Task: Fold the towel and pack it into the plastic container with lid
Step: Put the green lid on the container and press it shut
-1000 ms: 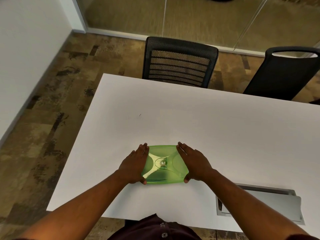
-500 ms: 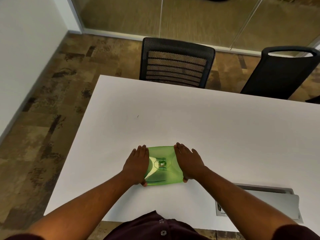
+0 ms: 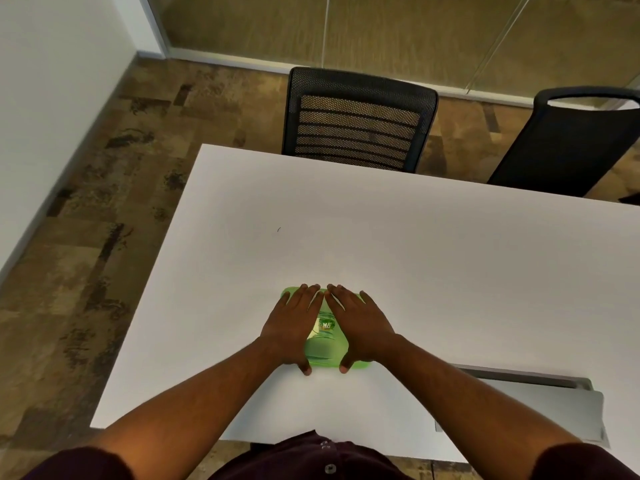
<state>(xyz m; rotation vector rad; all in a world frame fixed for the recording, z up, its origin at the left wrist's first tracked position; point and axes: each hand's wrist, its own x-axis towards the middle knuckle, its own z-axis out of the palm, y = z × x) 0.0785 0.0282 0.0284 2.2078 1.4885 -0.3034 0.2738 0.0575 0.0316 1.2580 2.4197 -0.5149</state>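
A green translucent plastic container [image 3: 325,351] with its lid on sits on the white table [image 3: 415,254], near the front edge. My left hand [image 3: 292,327] lies flat on the lid's left half, fingers spread. On the right half my right hand [image 3: 360,325] lies flat as well. The fingertips of both hands nearly meet at the lid's far edge. A small label shows between the hands. The hands hide most of the lid. No towel is visible; the container's contents cannot be made out.
Two black office chairs [image 3: 356,123] [image 3: 571,140] stand at the table's far side. A grey cable hatch [image 3: 540,407] is set into the table at the front right. Patterned brown floor lies to the left, with a white wall beyond.
Both hands have slid inward from the container's sides onto the top of the lid, and now they almost touch each other. The container has stayed in place.
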